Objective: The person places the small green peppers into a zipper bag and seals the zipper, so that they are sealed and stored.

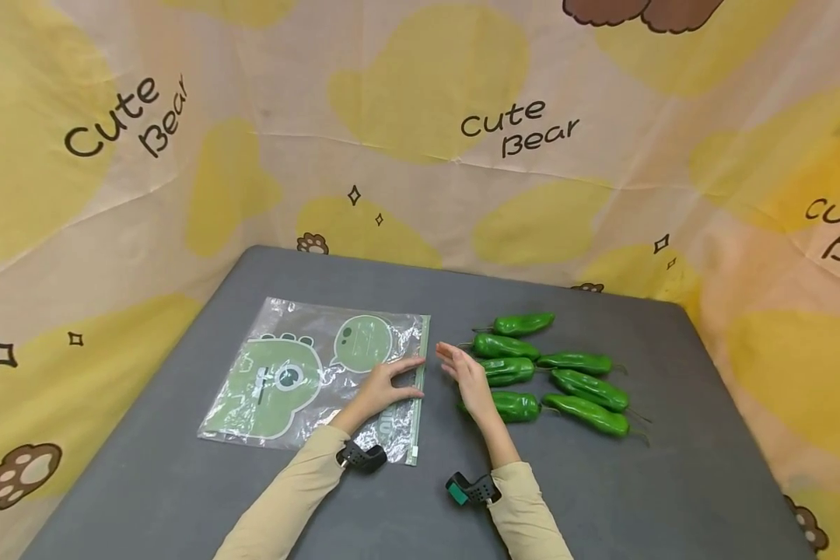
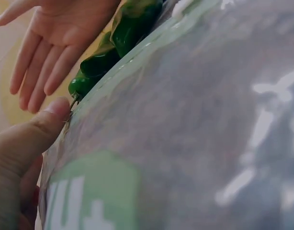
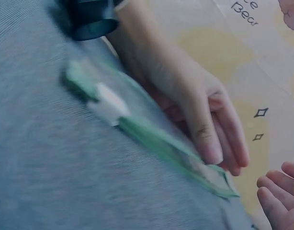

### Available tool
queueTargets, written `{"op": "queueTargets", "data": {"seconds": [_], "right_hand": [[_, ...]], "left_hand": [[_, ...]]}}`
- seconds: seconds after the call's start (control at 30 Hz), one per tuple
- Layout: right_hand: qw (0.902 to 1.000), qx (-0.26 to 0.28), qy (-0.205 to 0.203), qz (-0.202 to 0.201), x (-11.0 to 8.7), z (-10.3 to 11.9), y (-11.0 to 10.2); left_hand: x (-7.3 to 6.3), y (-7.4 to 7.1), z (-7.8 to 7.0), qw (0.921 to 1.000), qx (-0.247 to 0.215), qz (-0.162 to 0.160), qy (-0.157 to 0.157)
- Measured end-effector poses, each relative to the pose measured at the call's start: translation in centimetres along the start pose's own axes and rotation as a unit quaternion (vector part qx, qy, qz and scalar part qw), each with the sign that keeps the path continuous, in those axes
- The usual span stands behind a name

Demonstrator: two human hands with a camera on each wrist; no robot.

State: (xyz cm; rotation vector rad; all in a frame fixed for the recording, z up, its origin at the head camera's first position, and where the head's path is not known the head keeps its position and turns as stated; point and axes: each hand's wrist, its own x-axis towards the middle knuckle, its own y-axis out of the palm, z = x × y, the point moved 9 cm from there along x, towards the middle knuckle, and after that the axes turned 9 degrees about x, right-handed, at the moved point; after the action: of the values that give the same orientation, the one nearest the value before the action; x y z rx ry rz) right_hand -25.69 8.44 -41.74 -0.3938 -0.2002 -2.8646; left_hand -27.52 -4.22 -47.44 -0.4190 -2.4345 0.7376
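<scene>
A clear zip bag printed with a green cartoon figure lies flat on the grey table, its green zip strip facing right. My left hand is over the bag's right part, thumb and fingers spread apart near the strip. In the right wrist view, the left thumb and fingers hover along the bag's green edge, beside its white slider. My right hand is held on edge, fingers extended, palm facing the bag, with nothing in it. Right beside it lie several green peppers, partly hidden behind the hand.
More long green peppers lie to the right in loose rows, stems pointing outward. The grey table ends at patterned cloth walls at the back and sides. Each wrist wears a dark strapped device.
</scene>
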Motion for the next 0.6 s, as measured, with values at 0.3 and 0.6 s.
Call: {"op": "queueTargets", "data": {"seconds": [0.3, 0.6], "right_hand": [[0.9964, -0.079, -0.025, 0.016, -0.7, -2.4, 0.0], [0.9568, -0.259, -0.118, 0.061, -1.1, -1.7, 1.2]], "left_hand": [[-0.3, 0.1, 0.3, 0.9984, 0.051, 0.019, -0.012], [0.1, 0.4, 0.1, 0.9924, 0.121, 0.01, -0.016]]}}
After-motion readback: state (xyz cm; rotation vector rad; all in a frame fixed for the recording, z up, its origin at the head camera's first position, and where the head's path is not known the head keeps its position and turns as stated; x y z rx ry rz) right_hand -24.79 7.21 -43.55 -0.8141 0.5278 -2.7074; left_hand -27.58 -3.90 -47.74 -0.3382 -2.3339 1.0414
